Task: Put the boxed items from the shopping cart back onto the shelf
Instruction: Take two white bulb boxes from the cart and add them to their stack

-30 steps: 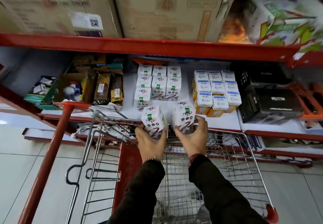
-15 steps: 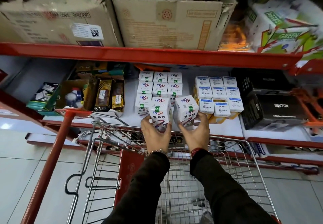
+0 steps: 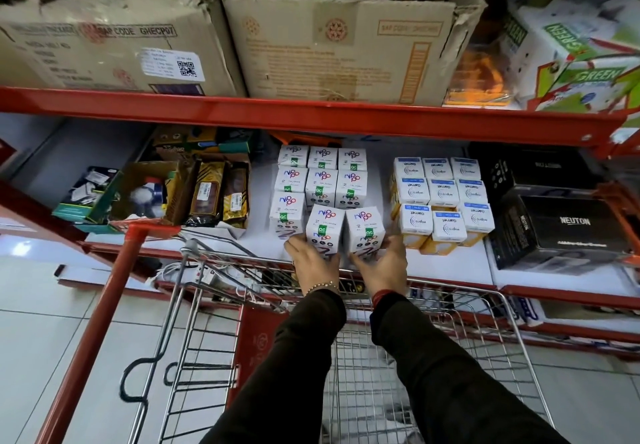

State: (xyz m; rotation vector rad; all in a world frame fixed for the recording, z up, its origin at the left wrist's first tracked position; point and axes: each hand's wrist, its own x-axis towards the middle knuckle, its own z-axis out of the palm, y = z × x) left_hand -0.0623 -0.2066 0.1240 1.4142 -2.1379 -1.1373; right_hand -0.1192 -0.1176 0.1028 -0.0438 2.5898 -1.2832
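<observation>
Two white Nippo boxes stand side by side at the front of the white shelf (image 3: 256, 235). My left hand (image 3: 313, 265) grips the left box (image 3: 325, 227) from below and the side. My right hand (image 3: 382, 267) grips the right box (image 3: 365, 227) the same way. Both boxes sit just in front of a block of several matching Nippo boxes (image 3: 320, 176). The wire shopping cart (image 3: 450, 339) is below my forearms, against the shelf's front edge; its inside is mostly hidden by my dark sleeves.
Blue-and-white Wipro boxes (image 3: 441, 201) are stacked to the right, then black Neuton boxes (image 3: 568, 228). Open cartons of small goods (image 3: 194, 194) lie to the left. A red beam (image 3: 311, 114) carries large cardboard cartons (image 3: 346, 48) overhead. A red cart handle (image 3: 104, 305) slants at left.
Both hands have carried the two boxes up from over the cart and forward onto the shelf, setting them close together in front of the Nippo stack.
</observation>
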